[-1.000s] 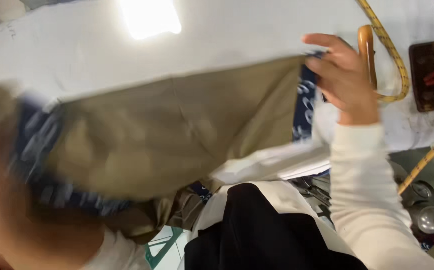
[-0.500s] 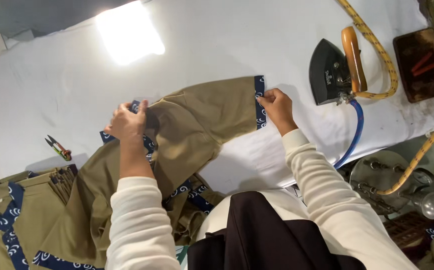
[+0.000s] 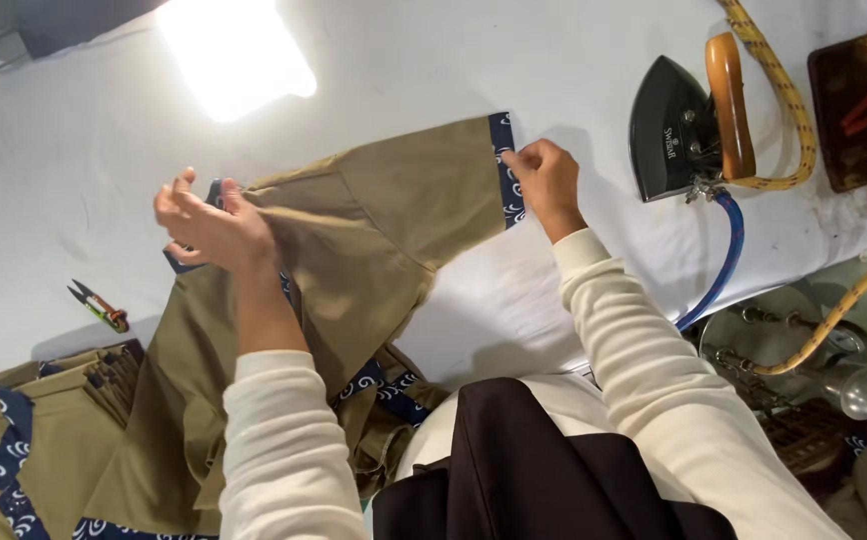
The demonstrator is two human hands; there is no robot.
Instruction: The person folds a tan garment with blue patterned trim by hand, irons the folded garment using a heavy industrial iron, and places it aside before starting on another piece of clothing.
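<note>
Looking down: we see our two hands spreading a khaki garment [image 3: 374,230] on a white padded surface [image 3: 84,180].
Garment: khaki cloth with a navy patterned trim band [image 3: 506,170]; one part lies flat, the rest drapes off the near edge toward our lap.
Handling: we judge it light, soft and limp, likely to fold or slide, not fragile; the trimmed edges and corners look like the firmest places to pinch.
Left hand [image 3: 209,225]: raised just above the cloth, fingers pinching a fold near its left trimmed corner.
Right hand [image 3: 546,180]: closed, fingertips pinching the trim band at the garment's far right edge, pressed to the surface.
Nearby: a black iron with a wooden handle [image 3: 689,125] stands apart to the right; small thread snips [image 3: 99,305] lie left; folded khaki pieces [image 3: 24,440] sit at lower left.
</note>
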